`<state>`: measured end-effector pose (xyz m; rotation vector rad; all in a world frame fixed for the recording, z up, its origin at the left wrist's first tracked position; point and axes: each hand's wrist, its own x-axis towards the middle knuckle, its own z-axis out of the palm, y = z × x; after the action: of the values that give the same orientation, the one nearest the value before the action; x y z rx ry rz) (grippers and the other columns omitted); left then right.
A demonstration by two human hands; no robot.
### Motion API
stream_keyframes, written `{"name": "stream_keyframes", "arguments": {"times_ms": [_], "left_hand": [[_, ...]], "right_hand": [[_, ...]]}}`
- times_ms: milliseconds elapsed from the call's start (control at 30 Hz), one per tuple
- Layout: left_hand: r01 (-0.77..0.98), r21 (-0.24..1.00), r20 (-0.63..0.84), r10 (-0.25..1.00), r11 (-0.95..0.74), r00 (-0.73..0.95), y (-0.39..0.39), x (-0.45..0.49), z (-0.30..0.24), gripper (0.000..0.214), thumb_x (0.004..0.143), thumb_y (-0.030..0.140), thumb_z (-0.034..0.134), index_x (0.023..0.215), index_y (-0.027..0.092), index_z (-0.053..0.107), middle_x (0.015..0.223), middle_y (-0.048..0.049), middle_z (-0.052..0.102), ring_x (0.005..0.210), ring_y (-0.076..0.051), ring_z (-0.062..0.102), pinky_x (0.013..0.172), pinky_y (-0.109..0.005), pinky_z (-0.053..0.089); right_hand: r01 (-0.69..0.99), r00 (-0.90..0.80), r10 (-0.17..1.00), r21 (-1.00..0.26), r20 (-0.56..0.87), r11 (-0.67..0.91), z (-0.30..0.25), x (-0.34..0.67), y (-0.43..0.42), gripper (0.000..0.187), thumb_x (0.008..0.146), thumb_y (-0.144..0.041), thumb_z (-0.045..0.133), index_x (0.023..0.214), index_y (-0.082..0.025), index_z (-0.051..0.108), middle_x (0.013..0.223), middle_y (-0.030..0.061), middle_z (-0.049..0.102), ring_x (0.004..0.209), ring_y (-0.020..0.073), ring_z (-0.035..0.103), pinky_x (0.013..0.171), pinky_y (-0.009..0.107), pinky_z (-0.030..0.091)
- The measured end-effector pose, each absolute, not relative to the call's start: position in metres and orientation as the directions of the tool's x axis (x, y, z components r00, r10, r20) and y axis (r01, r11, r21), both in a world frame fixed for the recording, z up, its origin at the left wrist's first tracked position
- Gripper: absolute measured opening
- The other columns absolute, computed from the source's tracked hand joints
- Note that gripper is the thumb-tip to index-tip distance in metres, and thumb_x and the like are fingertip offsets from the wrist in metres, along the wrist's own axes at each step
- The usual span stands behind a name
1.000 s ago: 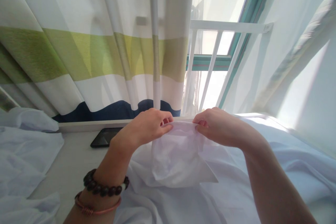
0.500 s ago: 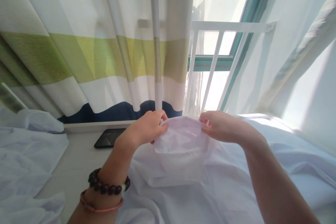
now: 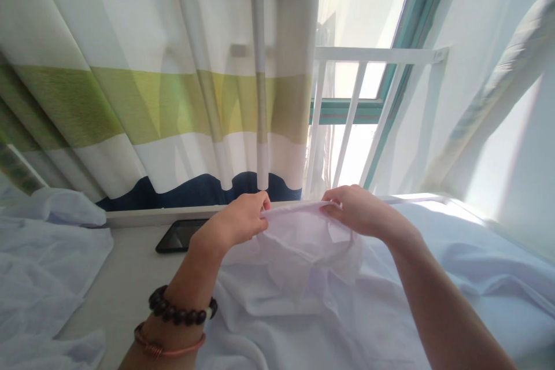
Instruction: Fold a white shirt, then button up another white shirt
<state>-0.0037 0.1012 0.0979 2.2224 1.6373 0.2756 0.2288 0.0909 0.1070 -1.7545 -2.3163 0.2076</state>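
Observation:
A white shirt (image 3: pixel 299 324) lies spread in soft folds across the bed in front of me. At its far end, my left hand (image 3: pixel 243 217) pinches one end of what looks like the collar (image 3: pixel 297 214), with thumb and fingers closed on the cloth. The other end of that edge is between the thumb and fingers of my right hand (image 3: pixel 351 208). Between the hands the edge is stretched nearly straight, and the thin cloth below it hangs down in loose folds. Dark beads and a reddish bangle circle my left wrist.
Beyond my left hand, a black phone (image 3: pixel 180 235) lies on the white bed surface (image 3: pixel 134 260). Crumpled white cloth (image 3: pixel 43 266) is at the left. A striped curtain (image 3: pixel 173 104) hangs behind the bed's edge, beside a white rail (image 3: pixel 377 55) and a window.
My hands have shifted slightly toward each other, the right one leftward. The collar edge between them is now straighter, and the cloth below has dropped into looser folds. The view has tilted up slightly.

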Motion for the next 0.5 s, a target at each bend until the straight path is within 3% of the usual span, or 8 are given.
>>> {"name": "stream_keyframes", "arguments": {"times_ms": [100, 233, 333, 500], "left_hand": [[0.897, 0.345, 0.070, 0.961, -0.276, 0.268, 0.102, -0.003, 0.102, 0.011, 0.075, 0.016, 0.052, 0.085, 0.018, 0.055, 0.080, -0.0026, 0.062, 0.063, -0.015, 0.061, 0.051, -0.022, 0.041], [0.807, 0.517, -0.008, 0.941, -0.285, 0.338, 0.101, -0.002, 0.105, 0.017, 0.079, 0.034, 0.057, 0.085, 0.018, 0.061, 0.075, -0.0012, 0.065, 0.059, -0.015, 0.061, 0.049, -0.021, 0.042], [0.779, 0.489, 0.055, 0.905, -0.393, 0.422, 0.099, 0.000, 0.107, 0.024, 0.080, 0.041, 0.058, 0.083, 0.019, 0.067, 0.071, -0.0006, 0.066, 0.065, -0.015, 0.062, 0.055, -0.022, 0.042], [0.749, 0.453, 0.098, 0.862, -0.484, 0.498, 0.095, 0.008, 0.109, 0.027, 0.082, 0.042, 0.056, 0.083, 0.020, 0.071, 0.073, -0.0014, 0.068, 0.068, -0.016, 0.061, 0.059, -0.022, 0.041]], "right_hand": [[0.934, -0.248, 0.966, -0.247, 0.071, 0.258, 0.106, 0.230, 0.092, 0.019, 0.086, -0.022, 0.051, 0.088, -0.021, 0.070, 0.091, 0.0060, 0.070, 0.081, 0.0198, 0.061, 0.063, 0.026, 0.038], [0.956, -0.232, 0.973, -0.181, 0.018, 0.231, 0.106, 0.234, 0.091, 0.022, 0.085, -0.017, 0.049, 0.087, -0.021, 0.070, 0.089, 0.0068, 0.069, 0.078, 0.0195, 0.061, 0.062, 0.027, 0.037], [0.954, -0.228, 0.973, -0.206, -0.033, 0.216, 0.106, 0.236, 0.089, 0.019, 0.084, -0.018, 0.053, 0.092, -0.020, 0.070, 0.091, 0.0074, 0.069, 0.082, 0.0202, 0.061, 0.065, 0.028, 0.039], [0.851, -0.358, 0.922, -0.356, 0.145, 0.386, 0.105, 0.223, 0.086, 0.019, 0.081, -0.030, 0.062, 0.098, -0.022, 0.066, 0.092, 0.0039, 0.069, 0.088, 0.0199, 0.061, 0.072, 0.029, 0.045]]}}
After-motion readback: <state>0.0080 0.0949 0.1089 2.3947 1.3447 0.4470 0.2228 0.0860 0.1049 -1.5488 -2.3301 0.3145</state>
